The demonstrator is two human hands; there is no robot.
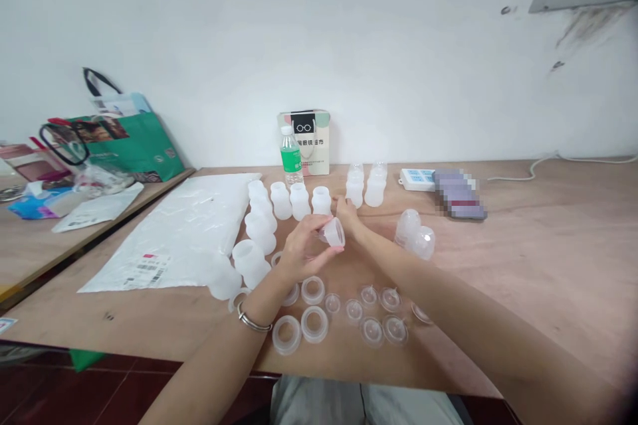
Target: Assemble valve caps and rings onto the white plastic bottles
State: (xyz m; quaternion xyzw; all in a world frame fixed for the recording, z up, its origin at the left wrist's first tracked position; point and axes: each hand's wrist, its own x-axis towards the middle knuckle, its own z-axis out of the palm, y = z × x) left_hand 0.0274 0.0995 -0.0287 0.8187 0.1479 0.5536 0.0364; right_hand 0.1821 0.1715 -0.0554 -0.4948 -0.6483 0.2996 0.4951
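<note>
My left hand (302,247) is closed round a clear plastic cap (335,232), tilted with its wide open rim to the right. Behind it my right hand (345,210) reaches across to the right side of a frosted white baby bottle (321,198); its fingers are partly hidden, so I cannot tell whether they grip it. Several more open frosted bottles (280,200) stand in a row and a column to the left. Two bottles with clear domed caps (375,184) are just beyond my right hand. In front lie clear bottle rings (314,324) and clear nipples (395,329).
Two clear domed caps (424,243) sit right of my right forearm. A white plastic mailing bag (174,226) covers the table's left. Behind stand a water bottle (292,158) and a paper bag (319,139). A power strip (417,179) and a blurred flat object (459,196) lie right.
</note>
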